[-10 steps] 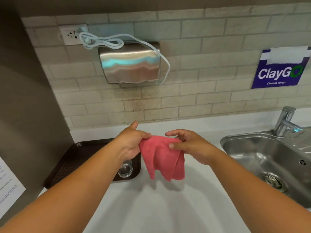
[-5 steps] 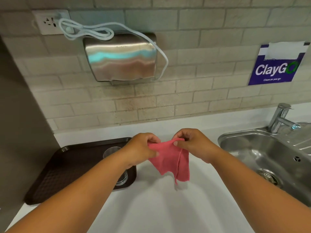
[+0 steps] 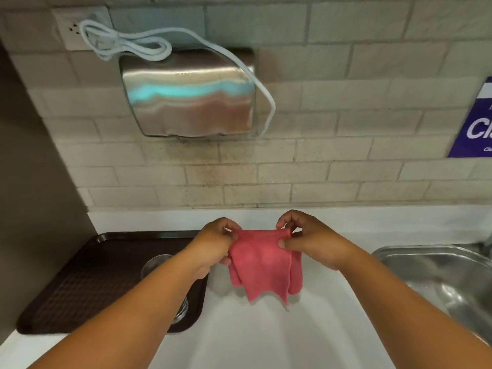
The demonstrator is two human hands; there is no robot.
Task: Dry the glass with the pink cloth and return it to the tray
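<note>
The pink cloth (image 3: pixel 262 265) hangs above the white counter, stretched along its top edge between both hands. My left hand (image 3: pixel 217 245) pinches the cloth's left corner and my right hand (image 3: pixel 306 241) pinches its right corner. A clear glass (image 3: pixel 157 265) stands upright on the dark brown tray (image 3: pixel 87 283) at the left. My left forearm crosses in front of the glass and hides its middle part. Neither hand touches the glass.
A steel sink (image 3: pixel 439 275) lies at the right. On the tiled wall hangs a metal hand dryer (image 3: pixel 186 99), its white cord (image 3: pixel 127 43) running to a socket. A purple sign (image 3: pixel 476 123) is at the far right. A dark wall panel (image 3: pixel 32 169) borders the tray's left.
Both hands have drawn the cloth's top edge wider and taut, so it hangs flatter. The view has moved closer and swung left, cutting off most of the sink and sign.
</note>
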